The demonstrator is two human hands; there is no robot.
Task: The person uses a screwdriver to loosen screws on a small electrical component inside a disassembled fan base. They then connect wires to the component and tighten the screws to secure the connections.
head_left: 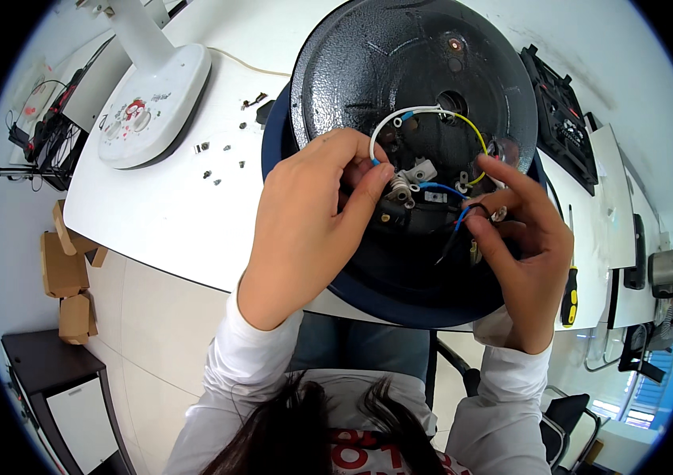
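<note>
A glossy black round appliance base point(352, 71) stands open in front of me, with loose wires and a small terminal assembly inside. My left hand point(305, 214) pinches the blue-sleeved end of a white wire point(386, 125) between thumb and index finger. That wire arcs up to a hole in the base, where a yellow-green wire point(479, 131) also runs. At the right side, my right hand point(530, 245) holds a black wire point(476, 207) near its blue sleeve, thumb against fingers. A blue wire point(441, 187) lies between the hands, beside a pale ceramic terminal block point(420, 172).
Several small screws and metal pieces point(207, 175) lie on the white table point(154, 214) at left, near a white stand point(154, 111) with knobs. On the right are a black tool case point(562, 119) and a yellow-black screwdriver point(570, 297). Cardboard boxes point(64, 269) sit beyond the table's left edge.
</note>
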